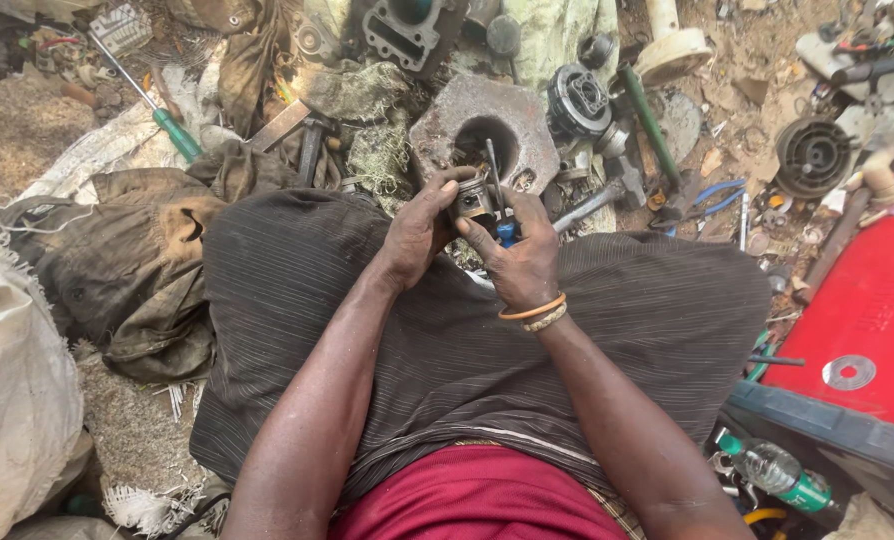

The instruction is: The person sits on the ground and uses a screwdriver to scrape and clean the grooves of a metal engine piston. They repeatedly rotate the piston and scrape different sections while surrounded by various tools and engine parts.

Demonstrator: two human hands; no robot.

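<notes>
Two hands [472,235], piston [473,198] between, screwdriver [497,190]

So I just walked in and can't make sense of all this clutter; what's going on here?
A person sits on the ground among engine parts and works over their lap. The left hand grips a small metal piston. The right hand holds a blue-handled screwdriver, its tip up by the piston. Just beyond lies a cylinder block with a round bore. A green screwdriver lies to the left and blue pliers to the right.
</notes>
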